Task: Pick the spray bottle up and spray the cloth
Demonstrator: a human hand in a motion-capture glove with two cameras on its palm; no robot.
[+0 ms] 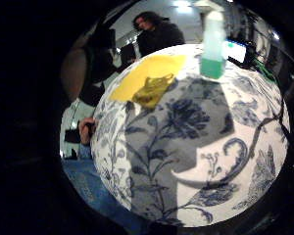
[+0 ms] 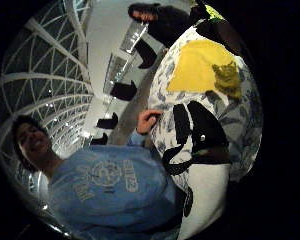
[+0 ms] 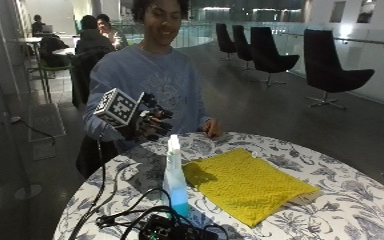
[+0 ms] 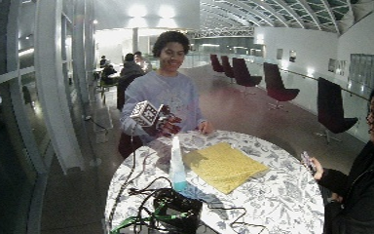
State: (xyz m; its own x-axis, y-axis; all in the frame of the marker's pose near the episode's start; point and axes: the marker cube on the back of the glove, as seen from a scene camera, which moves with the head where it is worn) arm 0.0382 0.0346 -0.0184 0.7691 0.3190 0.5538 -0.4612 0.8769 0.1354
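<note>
A tall clear spray bottle (image 3: 174,176) with blue-green liquid at its base stands upright on the round flower-patterned table (image 3: 352,210). The bottle (image 4: 177,165) also shows in the wide outside view and the bottle (image 1: 213,41) in the little finger side palm view. Beside it lies a flat yellow cloth (image 3: 245,182), seen too as the cloth (image 1: 147,78) and the cloth (image 2: 202,67). My gloved right hand (image 3: 149,122) hovers above the table's near edge, apart from the bottle, fingers loosely curled and holding nothing. The bare left hand (image 3: 210,128) rests on the table's rim.
A black device (image 3: 172,230) with tangled cables sits on the table close to the bottle. Another person (image 4: 362,175) sits across the table holding a phone. Black chairs (image 3: 332,65) stand behind on the floor.
</note>
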